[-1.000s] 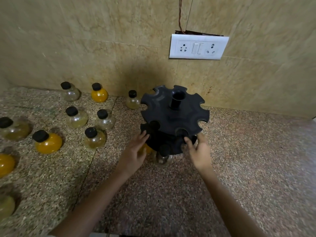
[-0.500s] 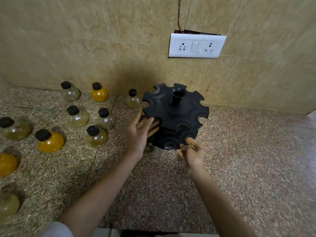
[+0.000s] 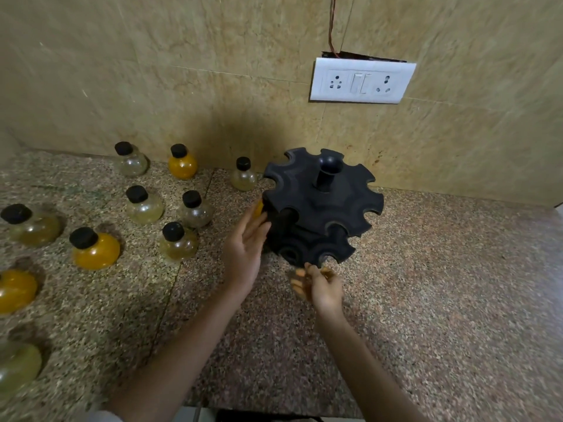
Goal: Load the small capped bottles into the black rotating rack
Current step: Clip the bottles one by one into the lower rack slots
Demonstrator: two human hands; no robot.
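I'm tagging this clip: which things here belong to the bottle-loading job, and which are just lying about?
Job: black notched plastic rack; small round black-capped glass bottles; left hand; right hand.
Just there: white wall socket plate; speckled stone counter.

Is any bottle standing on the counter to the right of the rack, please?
No, the loose bottles all stand left of the black rack.

Bottles (image 3: 144, 205) left of rack (image 3: 320, 208); one bottle (image 3: 258, 208) apparently in rack.
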